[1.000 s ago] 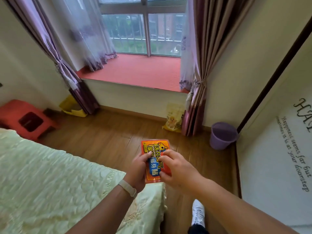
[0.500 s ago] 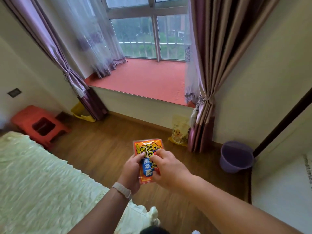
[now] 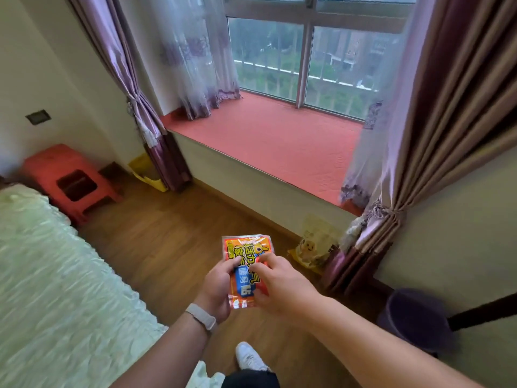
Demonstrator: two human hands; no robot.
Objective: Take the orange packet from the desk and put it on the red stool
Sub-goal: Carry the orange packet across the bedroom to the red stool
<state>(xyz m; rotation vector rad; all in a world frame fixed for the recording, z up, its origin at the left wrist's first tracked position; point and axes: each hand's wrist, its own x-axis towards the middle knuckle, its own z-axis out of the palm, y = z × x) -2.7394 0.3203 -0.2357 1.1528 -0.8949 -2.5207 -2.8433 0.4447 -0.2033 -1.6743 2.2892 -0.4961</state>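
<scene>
The orange packet (image 3: 242, 254), printed with yellow and blue lettering, is held upright in front of me over the wooden floor. My left hand (image 3: 218, 287) grips its left edge, a pale band on that wrist. My right hand (image 3: 279, 287) pinches its right side, fingers over the print. The red stool (image 3: 53, 166) stands far off to the left against the wall, beyond the bed corner, its top bare.
A bed with a pale green cover (image 3: 56, 289) fills the lower left. A red window seat (image 3: 279, 141) with tied curtains runs ahead. A yellow bin (image 3: 148, 175), a yellow bag (image 3: 313, 247) and a purple bucket (image 3: 414, 317) sit on the floor.
The view has advanced toward the window and the stool looks nearer and larger. Both hands keep holding the packet in front of me.
</scene>
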